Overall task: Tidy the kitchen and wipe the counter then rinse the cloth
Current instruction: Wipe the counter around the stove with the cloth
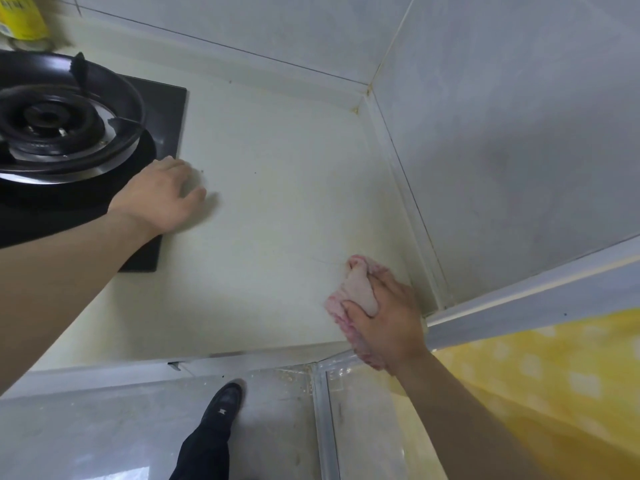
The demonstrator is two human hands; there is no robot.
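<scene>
Wiping step in hand — right hand (388,317) grips the cloth (353,292) on the counter (277,202), left hand (162,195) rests loose-fingered beside the hob (69,133) — next, likely sweep toward the speckled centre.

Pale grey tiled walls (277,29) meet in a corner (369,88) at the upper right, the grout there yellowed. A black glass gas hob (166,109) with its burner (45,119) sits at the left, set into the cream counter (277,188). Glossy grey floor tiles (86,434) fill the bottom. A yellow white-dotted panel (540,375) in a pale frame (519,296) stands at the lower right.
</scene>
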